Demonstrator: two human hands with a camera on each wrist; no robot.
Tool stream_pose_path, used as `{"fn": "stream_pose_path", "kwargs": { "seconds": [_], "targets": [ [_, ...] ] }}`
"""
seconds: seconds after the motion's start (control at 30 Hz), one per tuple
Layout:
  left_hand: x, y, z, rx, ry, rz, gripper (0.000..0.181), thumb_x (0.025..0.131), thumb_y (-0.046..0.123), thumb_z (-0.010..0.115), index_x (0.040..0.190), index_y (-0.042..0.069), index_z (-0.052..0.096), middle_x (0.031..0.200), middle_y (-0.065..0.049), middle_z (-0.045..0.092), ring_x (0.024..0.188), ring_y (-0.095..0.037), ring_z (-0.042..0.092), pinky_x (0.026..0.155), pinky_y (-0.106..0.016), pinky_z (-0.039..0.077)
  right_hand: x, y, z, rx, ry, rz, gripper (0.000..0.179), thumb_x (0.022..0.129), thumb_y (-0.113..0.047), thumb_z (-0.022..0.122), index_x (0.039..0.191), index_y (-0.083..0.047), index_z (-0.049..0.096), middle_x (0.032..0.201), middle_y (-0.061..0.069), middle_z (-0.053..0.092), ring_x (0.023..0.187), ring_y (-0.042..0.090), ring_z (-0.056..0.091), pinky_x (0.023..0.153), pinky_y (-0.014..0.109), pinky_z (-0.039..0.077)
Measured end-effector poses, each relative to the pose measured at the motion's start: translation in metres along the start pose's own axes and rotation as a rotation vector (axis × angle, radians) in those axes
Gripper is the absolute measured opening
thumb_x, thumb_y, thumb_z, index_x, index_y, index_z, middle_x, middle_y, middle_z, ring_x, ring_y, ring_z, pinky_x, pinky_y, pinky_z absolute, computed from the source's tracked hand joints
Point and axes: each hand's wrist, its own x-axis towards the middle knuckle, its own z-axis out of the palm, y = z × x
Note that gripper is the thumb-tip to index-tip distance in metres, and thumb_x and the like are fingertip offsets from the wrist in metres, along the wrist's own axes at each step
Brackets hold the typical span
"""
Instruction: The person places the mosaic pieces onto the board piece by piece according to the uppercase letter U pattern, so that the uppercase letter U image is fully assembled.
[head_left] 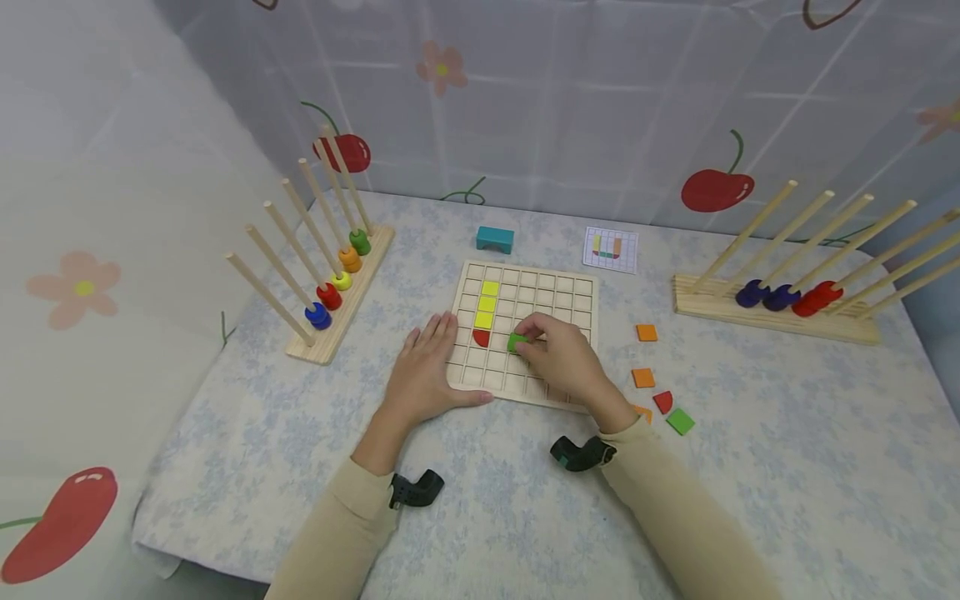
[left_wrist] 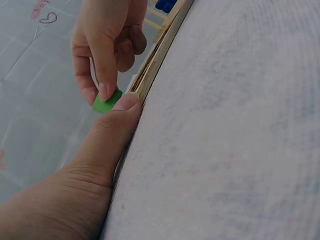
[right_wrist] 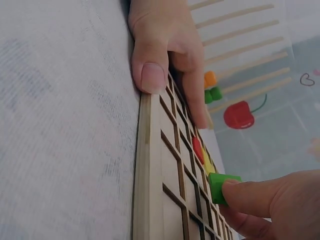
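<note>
Head view: the right hand [head_left: 564,358] pinches a green tile [head_left: 514,342] over the grid board [head_left: 544,297]; the left hand [head_left: 422,375], thumb spread wide, rests at its near left corner.

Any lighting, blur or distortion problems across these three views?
Head view: brightest of the three, though the pegs splay toward the edges, probably wide-angle distortion; left wrist view: dim, with the tablecloth pattern soft; right wrist view: also dim, but the green tile reads clearly.
</note>
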Motion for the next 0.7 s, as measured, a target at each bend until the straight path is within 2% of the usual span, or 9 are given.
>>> {"fn": "stream_pose_path", "kwargs": {
  "seconds": [0.1, 0.4, 0.7],
  "targets": [
    [0.000, 0.000, -0.001, -0.001, -0.002, -0.002, 0.136, 0.064, 0.088, 0.063, 0.160, 0.008, 0.009, 0.168, -0.005, 0.010, 0.157, -0.019, 0.004, 0.127, -0.045, 0.006, 0.007, -0.004, 0.007, -0.013, -0.003, 0.002, 0.014, 0.094, -0.026, 0.069, 0.107, -0.021, 0.067, 0.097, -0.004, 0.068, 0.084, 0.016, 0.062, 0.076, 0.033, 0.049],
    [0.000, 0.000, -0.001, 0.003, -0.001, 0.000, 0.135, 0.064, 0.089, 0.061, 0.160, 0.009, 0.009, 0.168, -0.005, 0.009, 0.157, -0.018, 0.004, 0.127, -0.045, 0.006, 0.019, -0.008, 0.020, -0.061, 0.005, -0.012, 0.013, 0.093, -0.024, 0.071, 0.104, -0.019, 0.069, 0.094, -0.003, 0.065, 0.082, 0.016, 0.059, 0.073, 0.032, 0.049],
    [0.000, -0.001, 0.001, 0.008, 0.000, 0.000, 0.136, 0.064, 0.091, 0.059, 0.160, 0.009, 0.008, 0.168, -0.004, 0.009, 0.157, -0.018, 0.003, 0.128, -0.045, 0.006, 0.017, -0.008, 0.022, -0.103, 0.009, -0.015, 0.016, 0.093, -0.025, 0.071, 0.107, -0.018, 0.074, 0.102, -0.003, 0.063, 0.092, 0.016, 0.063, 0.080, 0.035, 0.053]
  ]
}}
